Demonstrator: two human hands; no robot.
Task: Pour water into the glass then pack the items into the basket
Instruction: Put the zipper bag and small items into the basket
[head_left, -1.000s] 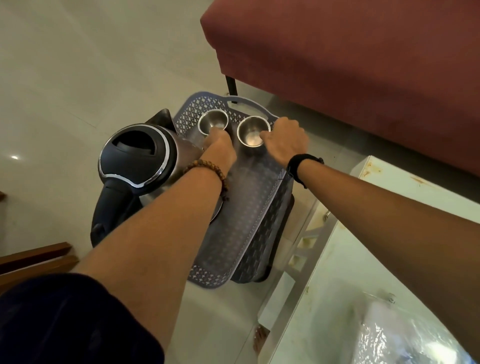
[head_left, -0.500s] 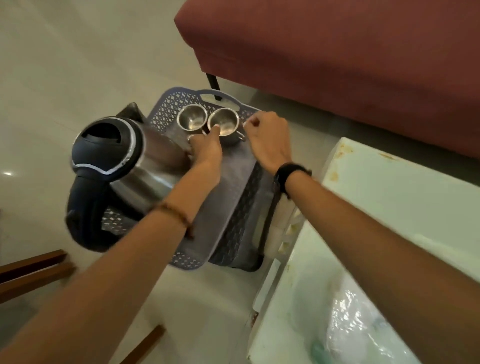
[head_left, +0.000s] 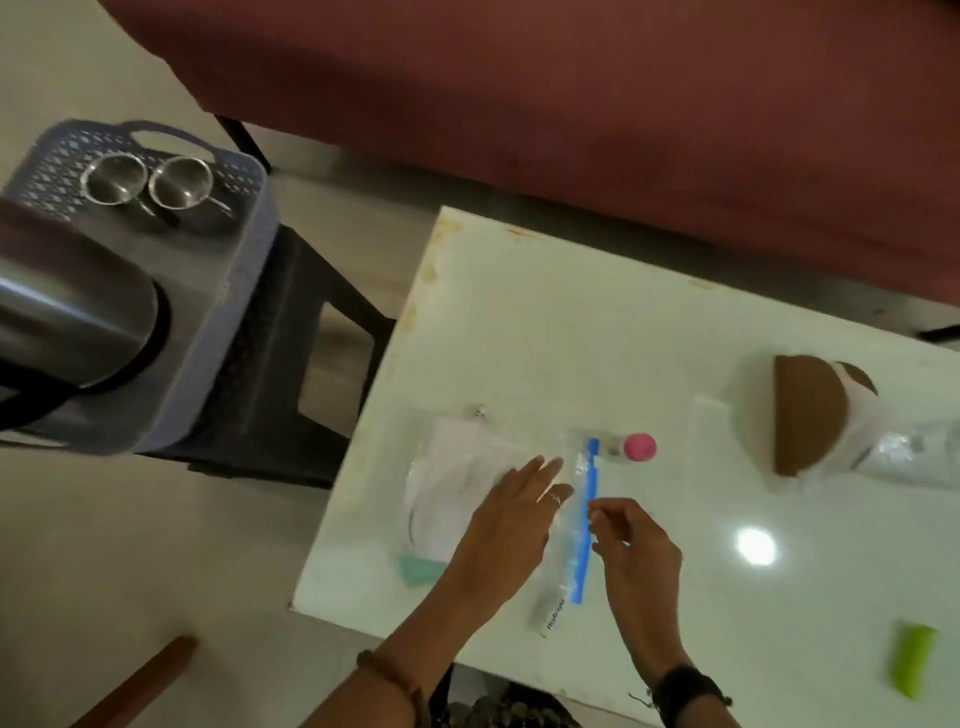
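Now over the white table (head_left: 519, 322), the left hand (head_left: 511, 519) lies flat with straight fingers on a clear zip bag (head_left: 571, 519), apparently to steady it, while the right hand (head_left: 636, 551) pinches loosely at its blue seal; blur hides whether it grips. Left of the table, the grey basket (head_left: 244, 249) already holds two steel cups (head_left: 150, 184) and the kettle (head_left: 67, 317). A pink-capped bottle (head_left: 631, 448) waits on the table.

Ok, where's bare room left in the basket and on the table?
The basket floor is bare between the two steel cups and the kettle. The table is free along its far edge. It is crowded around both hands and the zip bag.
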